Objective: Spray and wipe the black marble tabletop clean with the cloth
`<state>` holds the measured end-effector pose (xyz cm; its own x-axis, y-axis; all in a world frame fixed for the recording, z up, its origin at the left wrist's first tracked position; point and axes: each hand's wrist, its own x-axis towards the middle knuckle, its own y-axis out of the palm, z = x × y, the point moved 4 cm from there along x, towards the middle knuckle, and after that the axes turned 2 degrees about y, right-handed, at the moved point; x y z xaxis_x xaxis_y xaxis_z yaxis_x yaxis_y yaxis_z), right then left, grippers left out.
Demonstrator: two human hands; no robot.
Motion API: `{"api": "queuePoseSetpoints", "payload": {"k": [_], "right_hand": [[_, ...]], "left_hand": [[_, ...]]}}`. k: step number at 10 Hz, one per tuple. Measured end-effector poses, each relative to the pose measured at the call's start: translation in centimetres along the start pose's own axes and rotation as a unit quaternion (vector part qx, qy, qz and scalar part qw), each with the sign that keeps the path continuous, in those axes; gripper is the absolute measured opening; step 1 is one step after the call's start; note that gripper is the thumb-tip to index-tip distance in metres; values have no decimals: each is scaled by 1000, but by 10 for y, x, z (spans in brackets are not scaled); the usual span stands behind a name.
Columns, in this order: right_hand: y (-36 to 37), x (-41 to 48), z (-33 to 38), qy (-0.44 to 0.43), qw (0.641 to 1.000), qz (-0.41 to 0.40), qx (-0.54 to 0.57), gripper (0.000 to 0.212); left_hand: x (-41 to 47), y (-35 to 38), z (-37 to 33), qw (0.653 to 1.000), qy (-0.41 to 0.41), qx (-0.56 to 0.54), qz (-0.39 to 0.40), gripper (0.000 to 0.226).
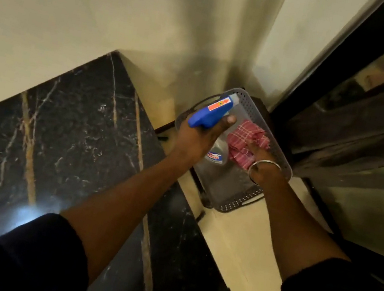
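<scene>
My left hand grips a spray bottle by its neck; the head is blue with an orange label, and the clear body hangs below the hand over a grey basket. My right hand, with a metal bangle on the wrist, reaches into that basket and holds a red checked cloth. The black marble tabletop, veined in white and tan, spreads to the left under my left forearm.
The grey perforated basket sits on a low dark stand beside the table's right end. A cream wall runs behind the table. A dark-framed glass door stands to the right. Pale floor lies between table and door.
</scene>
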<state>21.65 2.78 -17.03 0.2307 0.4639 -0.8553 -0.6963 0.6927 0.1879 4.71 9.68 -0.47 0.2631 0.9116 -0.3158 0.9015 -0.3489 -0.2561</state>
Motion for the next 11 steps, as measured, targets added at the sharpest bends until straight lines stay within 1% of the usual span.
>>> {"api": "queuePoseSetpoints", "payload": {"k": [1, 2, 3, 4, 5, 6, 7, 9, 10, 11], "right_hand": [[6, 10, -2, -7, 1000, -1, -11, 33], [-16, 29, -2, -37, 938, -128, -320, 54], [-25, 32, 3, -73, 828, -195, -520, 57], [-27, 27, 5, -57, 803, -232, -546, 62], [-29, 23, 3, -41, 798, -235, -554, 67], [-29, 14, 7, -57, 796, -239, -553, 64], [-31, 3, 8, -82, 800, -224, -551, 57], [-35, -14, 2, -133, 822, -180, -524, 45], [-31, -29, 7, -148, 822, -179, -521, 39], [-26, -40, 11, -166, 816, -141, -536, 29]], "left_hand": [[13, 8, 24, 999, -25, -27, -13, 23], [17, 21, 40, 999, -45, -15, -8, 29], [15, 28, 48, 999, -40, 14, -1, 35], [14, 30, 51, 999, -43, 13, -14, 37], [9, 32, 51, 997, -66, -41, -22, 30], [2, 28, 53, 996, -66, -42, -31, 21], [-6, 27, 66, 996, -85, -32, -8, 25], [-26, 34, 80, 993, -109, -20, -35, 56], [-29, 34, 76, 990, -132, -41, -23, 85], [-40, 26, 64, 988, -100, 87, -77, 96]]}}
